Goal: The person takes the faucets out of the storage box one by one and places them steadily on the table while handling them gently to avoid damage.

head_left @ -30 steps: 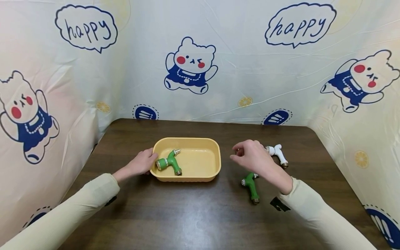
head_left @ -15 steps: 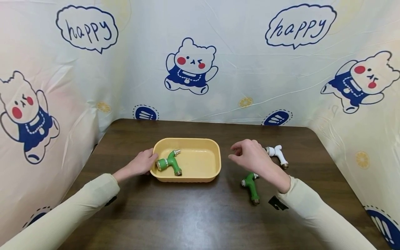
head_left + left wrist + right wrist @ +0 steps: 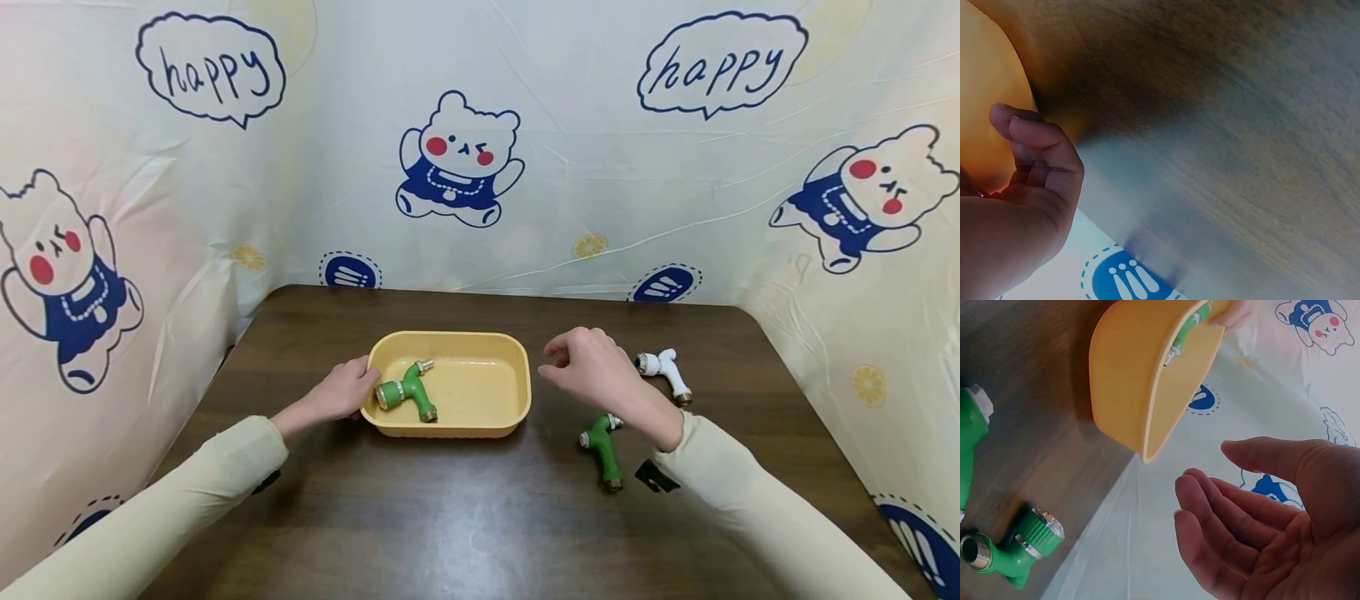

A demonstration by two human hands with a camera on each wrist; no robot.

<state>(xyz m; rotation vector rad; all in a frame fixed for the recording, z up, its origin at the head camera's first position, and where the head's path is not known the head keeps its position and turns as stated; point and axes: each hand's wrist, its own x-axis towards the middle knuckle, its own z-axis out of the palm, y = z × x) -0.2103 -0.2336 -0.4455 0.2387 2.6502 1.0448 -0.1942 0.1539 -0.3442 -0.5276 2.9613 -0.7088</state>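
Observation:
In the head view my left hand (image 3: 347, 388) grips the left end of a yellow plastic tray (image 3: 450, 431), with the thumb at the rim and curled fingers (image 3: 1044, 134) against its outside. A green tap (image 3: 408, 392) lies inside, at the tray's left end. My right hand (image 3: 588, 362) is held above the table, right of the tray, its fingers loosely bent and nothing between them. Below that hand another green tap (image 3: 602, 454) lies on the table. To its right is a white tap (image 3: 667, 372).
The brown wooden table (image 3: 450, 525) is bordered by a printed cloth (image 3: 585, 150) at the back and sides. In the right wrist view a green tap with a ribbed handle (image 3: 1016, 547) lies near another green tap (image 3: 969, 440) cut off by the frame edge.
My right hand has shifted a little left toward the tray, showing more of the white tap. My left hand, the tray and the taps have stayed in place.

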